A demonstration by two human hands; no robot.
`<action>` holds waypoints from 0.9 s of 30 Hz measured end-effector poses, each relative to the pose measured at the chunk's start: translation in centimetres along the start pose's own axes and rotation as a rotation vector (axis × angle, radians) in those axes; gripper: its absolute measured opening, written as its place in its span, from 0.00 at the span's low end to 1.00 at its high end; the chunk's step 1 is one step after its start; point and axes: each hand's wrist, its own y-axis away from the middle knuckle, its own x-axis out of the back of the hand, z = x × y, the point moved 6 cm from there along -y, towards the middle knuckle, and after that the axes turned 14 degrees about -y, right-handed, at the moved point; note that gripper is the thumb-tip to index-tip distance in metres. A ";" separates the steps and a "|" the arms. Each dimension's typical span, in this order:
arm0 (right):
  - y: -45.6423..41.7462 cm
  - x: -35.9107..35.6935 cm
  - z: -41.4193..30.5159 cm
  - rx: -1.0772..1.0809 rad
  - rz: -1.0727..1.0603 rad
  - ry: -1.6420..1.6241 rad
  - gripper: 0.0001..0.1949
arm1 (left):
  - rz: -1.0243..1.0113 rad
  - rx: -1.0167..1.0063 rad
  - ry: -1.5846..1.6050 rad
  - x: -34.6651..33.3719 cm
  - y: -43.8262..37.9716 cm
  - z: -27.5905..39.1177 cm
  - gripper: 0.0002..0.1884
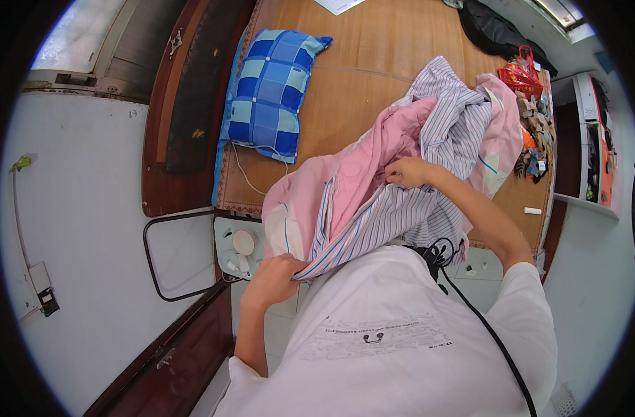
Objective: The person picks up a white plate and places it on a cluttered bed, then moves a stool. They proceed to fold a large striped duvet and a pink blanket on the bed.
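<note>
A pink quilt (356, 169) lies bunched on the near part of the bed, partly inside a striped duvet cover (385, 213). The cover's opening gapes, and pink padding shows between its edges. At the near left corner my left hand (276, 279) pinches the striped edge. Farther up the same opening, my right hand (408, 172) grips the cover's edge with bent fingers. More striped fabric (453, 114) is heaped beyond my right forearm, beside a pink and cream outer part (500, 135). The inside of the cover is mostly hidden.
A blue checked pillow (270, 94) rests on the bed mat (359, 88), with a white cable (250, 174) beside it. Right of the quilt are a red bag (523, 75), piled small cloth items (536, 130) and a white object (531, 210). A black cable (484, 323) crosses my shirt.
</note>
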 end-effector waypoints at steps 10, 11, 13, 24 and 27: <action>-1.7 -1.8 -0.3 -0.018 -0.154 0.005 0.17 | 0.016 -0.014 -0.016 0.0 0.2 0.3 0.22; -1.6 -2.1 -0.6 -0.042 -0.213 0.025 0.17 | 0.013 -0.012 -0.015 -0.1 0.2 0.3 0.22; -1.5 -2.3 -0.8 -0.061 -0.263 0.052 0.17 | 0.014 -0.009 -0.012 -0.2 0.2 0.3 0.22; -0.2 6.4 -4.4 0.349 0.461 0.064 0.10 | 0.045 -0.034 -0.012 -1.1 0.2 0.0 0.21; 0.7 10.4 -6.6 0.500 0.807 -0.033 0.11 | 0.001 -0.022 -0.069 -1.0 0.0 0.2 0.20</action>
